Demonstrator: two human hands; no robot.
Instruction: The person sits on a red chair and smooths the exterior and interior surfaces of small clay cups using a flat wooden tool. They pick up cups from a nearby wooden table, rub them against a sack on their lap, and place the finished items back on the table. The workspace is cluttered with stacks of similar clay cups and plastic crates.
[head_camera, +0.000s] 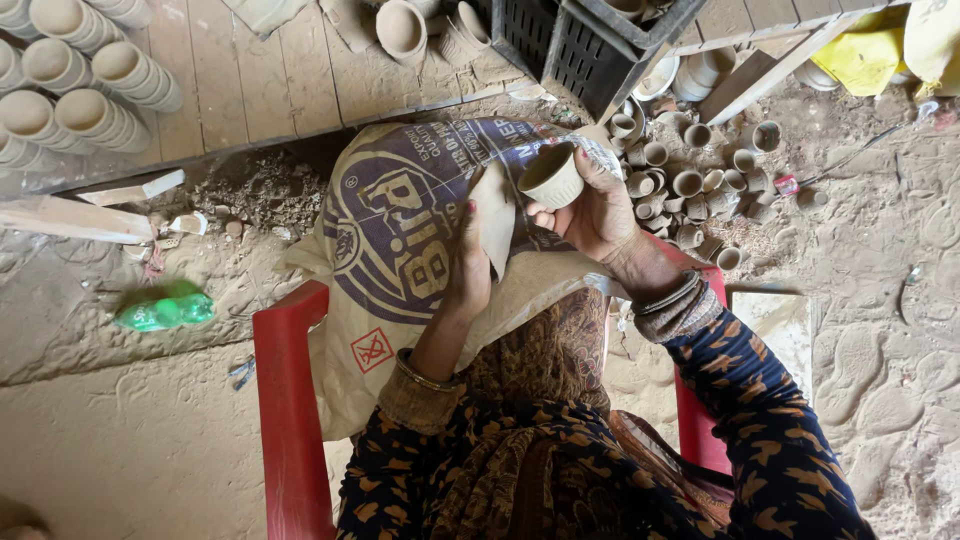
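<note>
- Two bare hands are working over the lap of a person sitting in a red plastic chair (288, 400), with a printed woven sack (400, 230) spread across the knees as an apron.
- The right hand (600, 215) is holding a small unfired clay cup (551, 176), its mouth facing up towards the camera; thumb and fingers are curling closed around the cup's base and side.
- The left hand (470, 262) is gripping a pale, flat scrap of paper or cloth (496, 215), fingers pinching it shut, and its upper edge is lying just beside the cup's wall; whether it is actually touching I cannot tell.
- Judging from this pose, the step in hand is looking like rubbing or smoothing the cup's outer surface, one cup at a time.
- The next move is calling for light, even pressure: the wall is looking thin, so squeezing it hard could be denting or cracking it, and the right hand would be needing to turn the cup so each side meets the scrap.
- Beyond the knees, a heap of similar small cups (690, 180) is lying on the dusty ground, close to the right hand.
- Stacked cups (80, 75) are resting on wooden boards at the upper left, well apart from the hands.
- A dark plastic crate (590, 45) is standing at the top, and a green plastic bottle (165, 312) is lying on the ground to the left.
</note>
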